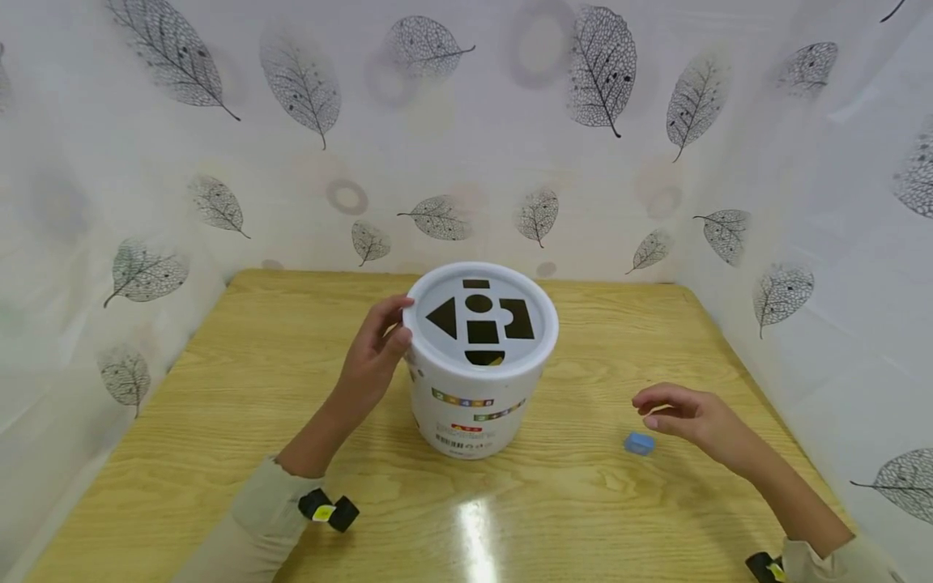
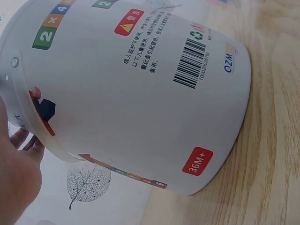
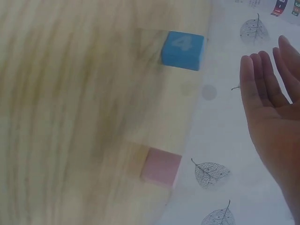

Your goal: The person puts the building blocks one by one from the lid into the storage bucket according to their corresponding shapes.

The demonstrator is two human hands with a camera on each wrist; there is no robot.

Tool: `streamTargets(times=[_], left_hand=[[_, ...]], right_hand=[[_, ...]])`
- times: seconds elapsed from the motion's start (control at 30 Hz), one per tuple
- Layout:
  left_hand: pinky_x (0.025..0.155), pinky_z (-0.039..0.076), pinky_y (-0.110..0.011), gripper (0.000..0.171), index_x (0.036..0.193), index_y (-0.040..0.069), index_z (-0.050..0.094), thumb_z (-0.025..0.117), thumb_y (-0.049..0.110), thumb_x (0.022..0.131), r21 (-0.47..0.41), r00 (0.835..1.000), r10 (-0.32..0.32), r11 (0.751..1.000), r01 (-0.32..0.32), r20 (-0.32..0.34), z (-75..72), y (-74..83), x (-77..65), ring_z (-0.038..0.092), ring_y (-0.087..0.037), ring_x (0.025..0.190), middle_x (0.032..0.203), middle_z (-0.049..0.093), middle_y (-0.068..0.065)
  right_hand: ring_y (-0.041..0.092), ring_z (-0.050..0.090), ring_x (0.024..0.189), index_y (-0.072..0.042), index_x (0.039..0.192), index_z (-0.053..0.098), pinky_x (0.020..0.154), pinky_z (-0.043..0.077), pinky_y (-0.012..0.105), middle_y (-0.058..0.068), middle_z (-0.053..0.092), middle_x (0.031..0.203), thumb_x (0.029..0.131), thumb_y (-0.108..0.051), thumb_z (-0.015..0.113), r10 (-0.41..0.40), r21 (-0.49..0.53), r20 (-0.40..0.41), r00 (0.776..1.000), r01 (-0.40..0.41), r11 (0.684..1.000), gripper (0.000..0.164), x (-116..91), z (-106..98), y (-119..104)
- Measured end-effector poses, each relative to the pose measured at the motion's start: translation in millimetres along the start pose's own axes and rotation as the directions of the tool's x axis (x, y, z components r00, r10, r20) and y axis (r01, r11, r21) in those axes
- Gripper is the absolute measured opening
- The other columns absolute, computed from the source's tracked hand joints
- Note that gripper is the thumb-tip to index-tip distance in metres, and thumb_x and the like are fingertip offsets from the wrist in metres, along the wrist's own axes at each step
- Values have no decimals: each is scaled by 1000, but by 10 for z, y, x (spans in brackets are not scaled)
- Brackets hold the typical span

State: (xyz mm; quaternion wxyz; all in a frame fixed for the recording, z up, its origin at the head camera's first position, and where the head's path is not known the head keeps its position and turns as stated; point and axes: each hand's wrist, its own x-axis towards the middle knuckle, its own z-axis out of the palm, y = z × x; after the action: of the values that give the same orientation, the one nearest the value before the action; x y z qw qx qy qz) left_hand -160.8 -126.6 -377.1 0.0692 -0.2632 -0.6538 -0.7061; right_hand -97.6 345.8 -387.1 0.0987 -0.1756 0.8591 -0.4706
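A white bucket (image 1: 430, 417) stands upright on the table, its lid (image 1: 523, 353) pierced with holes of several shapes, among them a triangle and a circle. My left hand (image 1: 370, 360) holds the rim at its left side, thumb toward the front and fingers behind. In the left wrist view its fingertips go partly out of sight past the rim. Off to the right, my right hand (image 1: 692, 421) hovers with loosely bent fingers and nothing in them. Just below its fingertips lies a blue block (image 1: 639, 443), marked with a 4 in the right wrist view.
A pink block (image 3: 162, 167) lies on the wooden table (image 1: 291, 324), showing only in the right wrist view. Leaf-printed sheeting (image 1: 466, 162) walls the table at the back and both sides. Light glares off the tabletop in front of the bucket.
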Motion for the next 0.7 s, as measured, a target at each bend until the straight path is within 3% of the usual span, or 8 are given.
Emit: streamTargets(times=[0.13,0.37,0.7], left_hand=[[103,50,-23,46,147,8,40,52,27,106,-2,1000,-6,1000,6,5,1,-8,-2,49,-22,130,145,45,-7],[100,52,-23,45,147,8,39,51,26,107,-4,1000,-4,1000,4,11,-6,-2,1,50,-23,129,145,45,-8],[102,51,-24,46,147,10,40,52,28,106,3,1000,-11,1000,11,11,-5,-7,3,49,-23,131,146,45,-7]], right_hand=[[7,67,108,6,130,59,84,60,24,3,67,122,100,-13,62,64,4,25,998,-64,998,35,-114,19,116],[7,67,106,7,130,59,84,60,24,21,64,123,100,-10,61,44,2,64,997,-44,999,35,-183,80,221],[4,68,99,4,127,62,81,59,22,9,66,120,98,-10,65,59,-48,-34,998,-60,997,32,-255,117,284]])
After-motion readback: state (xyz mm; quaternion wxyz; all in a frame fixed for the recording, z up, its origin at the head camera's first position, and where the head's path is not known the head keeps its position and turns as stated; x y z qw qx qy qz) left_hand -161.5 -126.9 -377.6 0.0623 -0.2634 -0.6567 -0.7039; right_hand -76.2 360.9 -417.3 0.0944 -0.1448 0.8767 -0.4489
